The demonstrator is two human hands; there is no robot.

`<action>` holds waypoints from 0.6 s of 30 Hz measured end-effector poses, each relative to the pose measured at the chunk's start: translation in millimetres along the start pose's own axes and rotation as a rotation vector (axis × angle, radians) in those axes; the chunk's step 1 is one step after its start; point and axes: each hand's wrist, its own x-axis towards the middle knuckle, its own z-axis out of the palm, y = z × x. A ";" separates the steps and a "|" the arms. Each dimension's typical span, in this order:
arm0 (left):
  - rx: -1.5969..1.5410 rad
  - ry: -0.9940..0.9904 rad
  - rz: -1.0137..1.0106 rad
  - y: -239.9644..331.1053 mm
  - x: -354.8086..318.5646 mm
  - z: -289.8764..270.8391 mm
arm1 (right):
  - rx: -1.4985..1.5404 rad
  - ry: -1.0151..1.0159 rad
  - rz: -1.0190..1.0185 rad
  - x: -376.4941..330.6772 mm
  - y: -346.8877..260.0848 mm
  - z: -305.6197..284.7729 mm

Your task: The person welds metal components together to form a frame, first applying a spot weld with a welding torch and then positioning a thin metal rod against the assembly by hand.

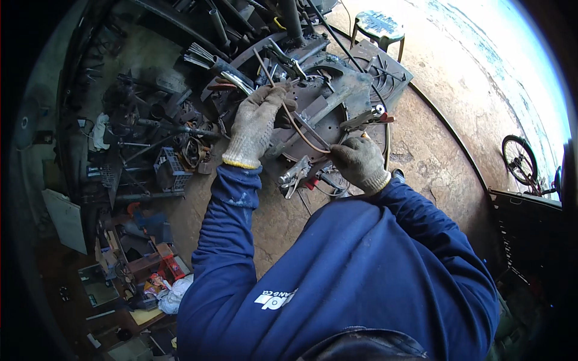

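Closest in, on the near side of the tabletop (288, 146), a navy shirt (367, 265) carries white lettering (276, 299), partly lost in the folds; no other writing reads clearly. Over the tabletop, gloves on: the left hand (256, 120) is wrapped round a thin curved rod (297, 127), and the right hand (360, 159) appears to pinch its lower end. Looks like a steadying or shaping step; the next move seems to call for a firm grip at both points. Toward the tabletop's far side, silver pliers (287, 60); right of it, a bicycle wheel (519, 159); beyond it, a stool (378, 25).
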 end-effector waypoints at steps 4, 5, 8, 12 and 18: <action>0.108 0.032 -0.089 -21.4 25.7 -12.5 | 0.123 0.011 0.103 -4.5 2.4 12.3; 0.137 0.027 -0.099 -25.6 31.7 -11.5 | 0.110 -0.019 0.100 -5.9 7.2 17.0; 0.235 0.067 -0.075 -42.3 45.4 -10.3 | 0.074 -0.120 0.172 -9.3 12.8 30.0; 0.331 0.120 -0.114 -49.2 52.7 -4.5 | 0.144 -0.046 0.264 -14.6 14.0 35.9; 0.426 0.137 -0.083 -53.9 49.8 -1.2 | 0.129 -0.216 0.339 -12.5 7.5 28.8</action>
